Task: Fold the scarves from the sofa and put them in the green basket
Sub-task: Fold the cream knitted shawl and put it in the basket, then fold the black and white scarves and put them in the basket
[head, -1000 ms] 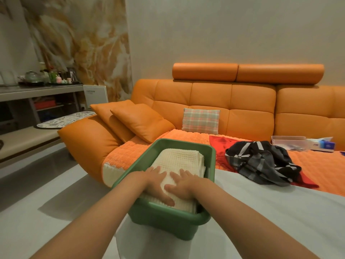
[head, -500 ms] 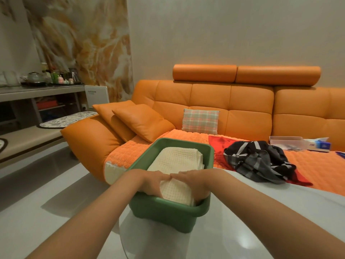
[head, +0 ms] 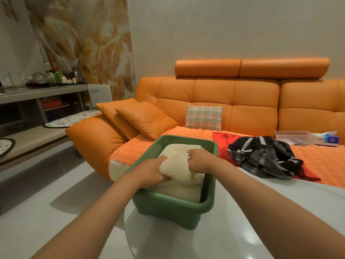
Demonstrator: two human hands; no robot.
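In the green basket (head: 177, 208), left hand (head: 151, 172) and right hand (head: 200, 158) clutch the cream scarf (head: 177, 169), fingers curled into it; striped scarf (head: 261, 156) and red cloth (head: 222, 139) lie unfolded on the sofa (head: 252, 101).

The left forearm (head: 104, 208) and the right forearm (head: 261, 199), both bare, reach forward from the lower corners of the view and converge toward the middle. The left hand (head: 152, 171) is knuckles up, its fingers curled around a bunched fold of the cream waffle-knit scarf (head: 177, 166). The right hand (head: 200, 159), slightly farther forward, grips the same fold from the opposite side. The hands are near each other but apart.
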